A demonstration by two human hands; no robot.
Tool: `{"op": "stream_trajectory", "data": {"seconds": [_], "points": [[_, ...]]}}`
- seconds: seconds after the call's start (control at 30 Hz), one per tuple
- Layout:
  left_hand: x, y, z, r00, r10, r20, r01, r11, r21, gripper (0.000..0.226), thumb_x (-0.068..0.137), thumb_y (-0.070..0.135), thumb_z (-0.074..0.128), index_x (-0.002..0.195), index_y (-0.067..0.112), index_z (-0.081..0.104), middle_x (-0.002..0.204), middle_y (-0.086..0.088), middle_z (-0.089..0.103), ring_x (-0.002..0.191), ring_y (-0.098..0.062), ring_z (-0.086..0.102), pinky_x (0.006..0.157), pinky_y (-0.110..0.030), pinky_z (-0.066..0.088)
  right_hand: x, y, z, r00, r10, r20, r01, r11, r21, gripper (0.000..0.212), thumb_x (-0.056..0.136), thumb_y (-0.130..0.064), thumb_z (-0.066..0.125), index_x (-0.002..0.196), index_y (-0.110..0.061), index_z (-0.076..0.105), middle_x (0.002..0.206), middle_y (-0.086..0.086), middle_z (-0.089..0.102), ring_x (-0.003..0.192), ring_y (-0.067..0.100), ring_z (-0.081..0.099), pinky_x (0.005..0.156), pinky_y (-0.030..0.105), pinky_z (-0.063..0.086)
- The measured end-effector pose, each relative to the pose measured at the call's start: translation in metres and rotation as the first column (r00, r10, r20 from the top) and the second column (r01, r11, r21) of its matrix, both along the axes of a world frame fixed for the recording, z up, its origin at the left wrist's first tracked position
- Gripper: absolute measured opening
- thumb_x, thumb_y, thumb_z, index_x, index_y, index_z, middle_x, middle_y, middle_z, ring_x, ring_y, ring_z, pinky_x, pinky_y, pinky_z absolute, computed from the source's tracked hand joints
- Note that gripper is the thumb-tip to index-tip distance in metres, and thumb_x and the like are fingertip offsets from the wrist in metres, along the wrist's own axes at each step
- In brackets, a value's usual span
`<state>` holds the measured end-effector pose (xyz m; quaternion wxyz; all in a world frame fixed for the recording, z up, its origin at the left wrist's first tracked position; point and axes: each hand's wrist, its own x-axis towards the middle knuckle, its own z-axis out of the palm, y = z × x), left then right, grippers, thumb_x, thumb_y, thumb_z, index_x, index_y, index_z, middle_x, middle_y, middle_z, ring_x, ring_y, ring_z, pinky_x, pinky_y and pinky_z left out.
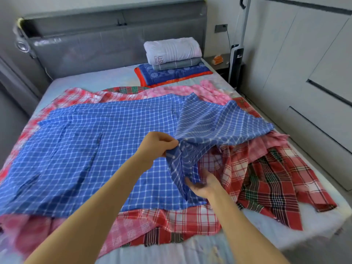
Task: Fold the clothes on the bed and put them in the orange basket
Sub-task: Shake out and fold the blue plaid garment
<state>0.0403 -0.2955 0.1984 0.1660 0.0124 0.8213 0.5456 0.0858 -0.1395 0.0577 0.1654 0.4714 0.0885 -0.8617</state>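
Fabric of the blue checked shirt [85, 149] (atop red plaid clothes [266, 178]) bunches where left hand [158, 145] pinches it; right hand [206, 185] grips its edge.

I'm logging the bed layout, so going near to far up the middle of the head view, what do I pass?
Red-and-white plaid cloth → blue white-checked cloth → pink patterned cloth → folded blue floral blanket with orange border → grey padded headboard.
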Motion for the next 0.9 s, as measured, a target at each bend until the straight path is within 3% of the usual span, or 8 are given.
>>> {"op": "stream_trajectory", "data": {"seconds": [0.13,0.23,0.37,0.47,0.53,0.67,0.8,0.9], "points": [[0.003,-0.022,0.007,1.0,-0.006,0.008,0.006,1.0,0.014,0.013,0.086,0.014,0.066,0.074,0.011,0.066,0.075,-0.005,0.065,0.069,-0.014,0.062,0.067,-0.024,0.056,-0.01,-0.033,-0.016,0.996,-0.045,0.078,0.046,0.999,-0.018,0.038,0.086,-0.015,0.067,0.12,-0.003,0.054,0.1,0.019,0.058,0.078,0.03,0.063,0.039,0.035,0.053],[0.001,-0.037,0.007,1.0,0.018,0.012,-0.018,1.0,0.017,0.012,0.086,0.013,0.065,0.075,0.01,0.067,0.076,-0.006,0.066,0.069,-0.015,0.063,0.061,-0.019,0.056,-0.018,-0.045,-0.021,0.994,-0.077,0.071,0.077,0.997,0.002,0.011,0.091,-0.011,0.06,0.088,-0.001,0.058,0.067,0.013,0.059,0.057,0.018,0.055,0.031,0.02,0.044],[-0.005,-0.065,-0.01,0.991,0.13,-0.02,-0.132,0.988,-0.078,0.015,0.086,0.011,0.066,0.072,0.008,0.066,0.072,-0.008,0.065,0.067,-0.018,0.062,0.063,-0.025,0.057,-0.023,-0.036,-0.017,0.978,-0.19,0.09,0.16,0.949,0.273,0.021,0.093,0.004,0.042,0.077,-0.007,0.049,0.07,0.004,0.044,0.055,0.011,0.039,0.029,0.013,0.033],[-0.007,-0.088,-0.045,0.974,0.225,-0.02,-0.224,0.946,-0.235,0.023,0.086,0.012,0.066,0.063,0.014,0.063,0.068,-0.006,0.063,0.071,-0.025,0.062,0.073,-0.036,0.056,-0.036,-0.014,0.017,0.966,-0.242,-0.089,0.213,0.555,0.804,0.028,0.091,0.008,0.045,0.109,-0.006,0.06,0.089,0.01,0.057,0.055,0.013,0.041,0.041,0.018,0.038],[-0.007,-0.103,-0.073,0.967,0.254,0.037,-0.232,0.927,-0.294,0.019,0.087,0.013,0.065,0.068,0.011,0.064,0.069,-0.009,0.062,0.072,-0.028,0.06,0.077,-0.041,0.056,-0.059,-0.022,0.053,0.961,0.052,-0.273,0.254,0.227,0.94,0.033,0.093,0.003,0.047,0.12,-0.012,0.059,0.092,0.011,0.058,0.058,0.011,0.044,0.054,0.022,0.041],[-0.012,-0.14,-0.109,0.923,0.367,0.119,-0.336,0.916,-0.221,0.016,0.088,0.012,0.063,0.099,0.0,0.064,0.072,-0.009,0.06,0.072,-0.028,0.057,0.081,-0.048,0.054,-0.1,-0.096,0.1,0.692,0.683,-0.231,0.317,0.0,0.948,0.038,0.096,0.002,0.041,0.126,-0.019,0.052,0.083,-0.002,0.048,0.042,0.004,0.033,0.042,0.014,0.027],[-0.022,-0.207,-0.117,0.822,0.542,0.176,-0.537,0.84,-0.08,0.027,0.091,0.012,0.059,0.112,-0.006,0.06,0.083,-0.017,0.062,0.071,-0.028,0.058,0.071,-0.04,0.054,-0.123,-0.195,0.088,0.401,0.911,-0.094,0.298,-0.033,0.954,0.045,0.095,0.005,0.039,0.135,-0.015,0.048,0.131,0.007,0.043,0.094,0.001,0.05,0.073,0.02,0.038],[-0.029,-0.267,-0.108,0.721,0.616,0.318,-0.689,0.686,0.233,0.024,0.096,0.022,0.05,0.095,0.0,0.06,0.091,-0.019,0.064,0.064,-0.015,0.063,0.06,-0.024,0.052,-0.12,-0.279,0.081,0.2,0.978,-0.053,0.281,-0.005,0.96,0.046,0.093,0.009,0.038,0.132,-0.011,0.051,0.098,0.005,0.043,0.069,-0.01,0.037,0.073,0.014,0.029]]}}
